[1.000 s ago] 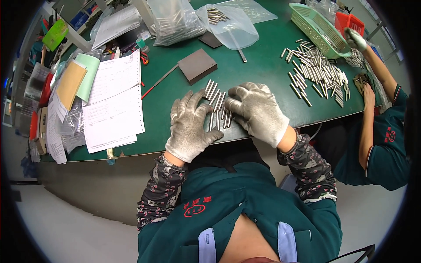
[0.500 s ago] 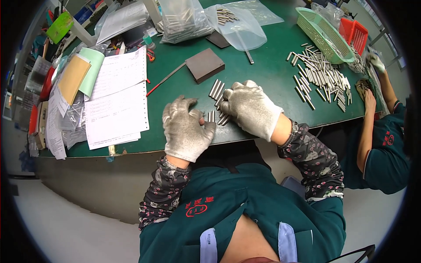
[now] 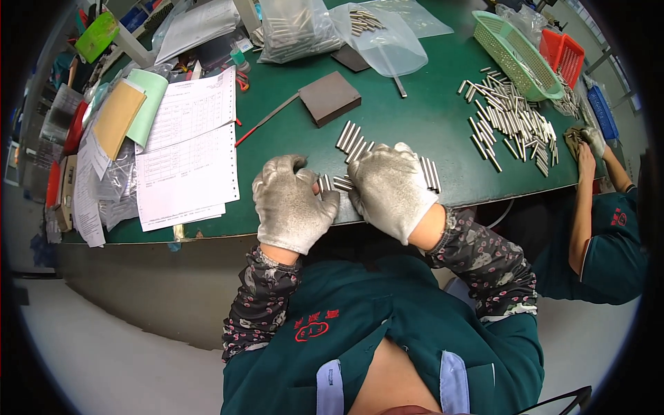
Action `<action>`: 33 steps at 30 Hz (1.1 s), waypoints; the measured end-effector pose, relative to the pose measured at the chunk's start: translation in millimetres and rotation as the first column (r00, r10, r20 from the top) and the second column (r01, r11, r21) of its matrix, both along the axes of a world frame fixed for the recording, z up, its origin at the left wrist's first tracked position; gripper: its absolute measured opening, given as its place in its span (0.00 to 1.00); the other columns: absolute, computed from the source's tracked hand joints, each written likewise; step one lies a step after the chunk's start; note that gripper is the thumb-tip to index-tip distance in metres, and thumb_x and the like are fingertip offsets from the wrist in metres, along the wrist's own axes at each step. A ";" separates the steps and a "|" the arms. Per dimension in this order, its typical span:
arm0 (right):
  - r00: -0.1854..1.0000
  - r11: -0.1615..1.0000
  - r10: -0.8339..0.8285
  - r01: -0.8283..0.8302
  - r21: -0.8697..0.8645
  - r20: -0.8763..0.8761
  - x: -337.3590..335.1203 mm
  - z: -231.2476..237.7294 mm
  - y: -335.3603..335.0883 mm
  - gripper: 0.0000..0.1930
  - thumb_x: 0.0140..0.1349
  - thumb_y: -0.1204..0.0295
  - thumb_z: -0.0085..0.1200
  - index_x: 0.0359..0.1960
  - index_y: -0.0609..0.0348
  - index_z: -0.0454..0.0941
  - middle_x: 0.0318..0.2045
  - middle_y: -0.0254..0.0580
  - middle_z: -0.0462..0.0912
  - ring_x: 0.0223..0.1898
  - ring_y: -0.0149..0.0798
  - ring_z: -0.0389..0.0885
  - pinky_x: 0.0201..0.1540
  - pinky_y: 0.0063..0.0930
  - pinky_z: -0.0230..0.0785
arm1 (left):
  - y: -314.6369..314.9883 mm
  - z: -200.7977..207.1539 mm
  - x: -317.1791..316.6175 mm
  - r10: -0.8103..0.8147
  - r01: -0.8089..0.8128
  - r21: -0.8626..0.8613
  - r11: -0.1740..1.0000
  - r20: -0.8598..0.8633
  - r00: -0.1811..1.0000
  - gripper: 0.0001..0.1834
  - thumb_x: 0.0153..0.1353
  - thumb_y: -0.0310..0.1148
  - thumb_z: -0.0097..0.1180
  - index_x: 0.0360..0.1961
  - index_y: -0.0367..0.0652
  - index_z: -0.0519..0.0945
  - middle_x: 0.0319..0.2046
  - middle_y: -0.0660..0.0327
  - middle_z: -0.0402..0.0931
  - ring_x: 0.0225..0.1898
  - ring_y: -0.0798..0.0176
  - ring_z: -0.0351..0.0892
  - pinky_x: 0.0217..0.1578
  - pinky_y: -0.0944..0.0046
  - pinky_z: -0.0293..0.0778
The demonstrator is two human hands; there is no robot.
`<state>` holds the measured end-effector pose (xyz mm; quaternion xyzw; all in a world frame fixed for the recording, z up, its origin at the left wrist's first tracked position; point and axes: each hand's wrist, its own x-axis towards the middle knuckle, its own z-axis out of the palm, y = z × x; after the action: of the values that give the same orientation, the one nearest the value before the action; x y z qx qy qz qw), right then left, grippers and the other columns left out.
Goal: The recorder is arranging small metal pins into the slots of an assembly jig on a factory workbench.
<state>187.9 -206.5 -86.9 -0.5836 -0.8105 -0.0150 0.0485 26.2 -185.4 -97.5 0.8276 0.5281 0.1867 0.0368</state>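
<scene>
My left hand [image 3: 295, 205], in a grey-white work glove, is closed at the table's front edge. Short metal pins [image 3: 325, 183] stand side by side between its thumb and curled fingers. Just right of it, my gloved right hand [image 3: 393, 191] bends down over the table, its fingertips closed around a metal pin [image 3: 343, 183] pointing toward the left hand. Past its knuckles lies a slanted row of pins [image 3: 353, 140]. Another small row of pins [image 3: 429, 174] shows by its right side. The right palm hides whatever lies beneath it.
Behind my hands sit a dark block [image 3: 330, 99] and a thin red-ended tool [image 3: 268, 119]. Papers [image 3: 185, 152] cover the left. A loose pin pile [image 3: 515, 117], green basket [image 3: 515, 55] and red basket [image 3: 561, 59] are at right, near a co-worker's hands [image 3: 586, 149]. Bagged pins [image 3: 294, 31] stand behind.
My right hand has shifted slightly toward me, and a row of pins now shows at its right side. The left hand stays put. The co-worker's raised gloved hand has come down to the cloth.
</scene>
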 end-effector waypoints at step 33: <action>0.950 0.996 0.079 -0.065 0.057 -0.303 43.3 -4.2 -47.0 0.14 0.48 0.71 0.55 0.38 0.54 0.79 0.33 0.38 0.80 0.39 0.44 0.76 0.41 0.40 0.66 | 8.2 -11.5 24.2 -0.217 0.375 -0.329 0.867 0.428 0.877 0.17 0.51 0.28 0.62 0.43 0.40 0.76 0.39 0.54 0.74 0.35 0.54 0.78 0.38 0.61 0.75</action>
<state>231.2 -253.5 -91.1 -0.5477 -0.8133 0.0583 0.1872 50.4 -177.2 -109.0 0.8226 0.4021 0.2213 0.3356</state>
